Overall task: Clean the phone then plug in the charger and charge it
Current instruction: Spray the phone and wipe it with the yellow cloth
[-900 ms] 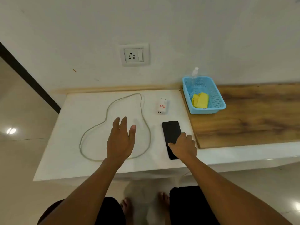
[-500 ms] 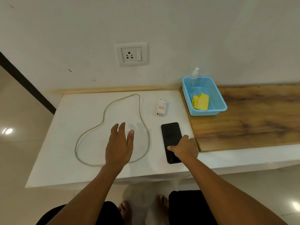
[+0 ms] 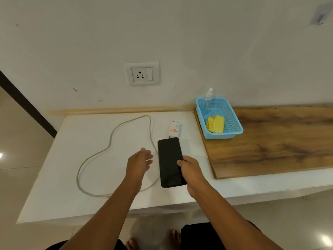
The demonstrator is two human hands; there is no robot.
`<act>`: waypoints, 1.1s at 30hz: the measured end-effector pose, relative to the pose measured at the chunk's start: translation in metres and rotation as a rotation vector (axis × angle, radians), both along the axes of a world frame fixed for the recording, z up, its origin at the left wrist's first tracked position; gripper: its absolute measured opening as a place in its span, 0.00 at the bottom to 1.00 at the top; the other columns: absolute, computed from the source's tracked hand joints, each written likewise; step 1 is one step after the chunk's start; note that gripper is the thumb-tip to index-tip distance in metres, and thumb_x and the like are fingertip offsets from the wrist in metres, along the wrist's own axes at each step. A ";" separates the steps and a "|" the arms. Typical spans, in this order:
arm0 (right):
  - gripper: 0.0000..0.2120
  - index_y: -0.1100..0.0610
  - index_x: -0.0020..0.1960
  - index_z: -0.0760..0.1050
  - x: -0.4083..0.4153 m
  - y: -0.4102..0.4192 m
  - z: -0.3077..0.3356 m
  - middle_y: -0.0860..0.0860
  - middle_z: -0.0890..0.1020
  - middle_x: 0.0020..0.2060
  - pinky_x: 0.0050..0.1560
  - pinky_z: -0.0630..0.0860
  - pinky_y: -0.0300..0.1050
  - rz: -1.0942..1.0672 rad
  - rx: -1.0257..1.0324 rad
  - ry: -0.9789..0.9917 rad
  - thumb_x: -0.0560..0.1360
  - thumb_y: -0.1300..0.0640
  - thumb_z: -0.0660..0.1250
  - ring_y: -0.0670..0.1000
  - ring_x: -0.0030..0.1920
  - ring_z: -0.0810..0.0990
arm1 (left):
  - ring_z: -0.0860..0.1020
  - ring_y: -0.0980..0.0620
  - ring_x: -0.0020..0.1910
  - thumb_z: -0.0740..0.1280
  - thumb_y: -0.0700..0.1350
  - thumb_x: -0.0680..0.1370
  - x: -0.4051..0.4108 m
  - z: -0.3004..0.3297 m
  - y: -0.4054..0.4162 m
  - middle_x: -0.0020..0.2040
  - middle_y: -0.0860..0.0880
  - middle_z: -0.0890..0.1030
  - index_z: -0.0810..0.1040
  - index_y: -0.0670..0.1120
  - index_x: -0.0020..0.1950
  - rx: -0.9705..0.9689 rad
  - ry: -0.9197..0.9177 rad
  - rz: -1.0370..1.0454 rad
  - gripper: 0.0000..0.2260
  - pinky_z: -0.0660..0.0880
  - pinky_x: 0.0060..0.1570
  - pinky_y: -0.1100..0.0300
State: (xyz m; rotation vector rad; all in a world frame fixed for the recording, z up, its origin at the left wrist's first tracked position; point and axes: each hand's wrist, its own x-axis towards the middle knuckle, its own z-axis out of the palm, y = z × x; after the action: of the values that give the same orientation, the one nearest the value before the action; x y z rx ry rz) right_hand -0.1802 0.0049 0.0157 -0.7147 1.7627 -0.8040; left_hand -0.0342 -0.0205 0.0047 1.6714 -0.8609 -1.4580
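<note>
My right hand grips the black phone by its right edge, thumb across the dark screen, holding it just above the white table. My left hand hovers open just left of the phone, fingers spread toward it. The white charger adapter lies beyond the phone's far end. Its pale cable runs in a wide loop over the table to the left. A wall socket with a switch sits on the wall above.
A blue mesh basket stands on the wooden board at the right, holding a yellow cloth and a clear spray bottle. The table's front edge is close to my legs, and my bare feet show on the tiled floor below.
My right hand has closed round the phone and raised it off the table. My left hand has moved right, toward the phone. The camera view has dropped lower.
</note>
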 end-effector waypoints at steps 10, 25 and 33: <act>0.12 0.48 0.60 0.63 0.019 0.004 0.015 0.50 0.77 0.49 0.34 0.73 0.29 0.146 -0.194 0.098 0.78 0.53 0.62 0.45 0.43 0.78 | 0.83 0.40 0.49 0.47 0.66 0.78 -0.011 0.019 0.001 0.50 0.40 0.85 0.80 0.46 0.57 0.245 0.536 -0.013 0.31 0.79 0.46 0.46; 0.18 0.59 0.62 0.70 -0.066 -0.108 0.027 0.55 0.78 0.50 0.46 0.70 0.43 -0.104 -0.482 0.653 0.74 0.58 0.66 0.53 0.50 0.77 | 0.81 0.37 0.51 0.53 0.59 0.79 -0.004 -0.005 -0.006 0.57 0.37 0.82 0.81 0.39 0.59 0.376 0.898 -0.035 0.28 0.73 0.59 0.42; 0.32 0.61 0.69 0.59 -0.111 -0.216 0.011 0.60 0.76 0.58 0.57 0.74 0.58 -0.185 -0.255 0.657 0.72 0.52 0.69 0.62 0.57 0.77 | 0.78 0.33 0.53 0.53 0.57 0.77 -0.001 -0.003 -0.027 0.56 0.35 0.82 0.82 0.37 0.56 0.402 1.033 -0.029 0.28 0.68 0.62 0.39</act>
State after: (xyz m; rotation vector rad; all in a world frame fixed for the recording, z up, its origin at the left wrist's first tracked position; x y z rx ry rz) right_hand -0.2908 -0.2106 0.0271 -1.0838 2.3632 -1.0040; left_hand -0.0349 -0.0474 0.0019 0.8863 -0.0097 -2.2621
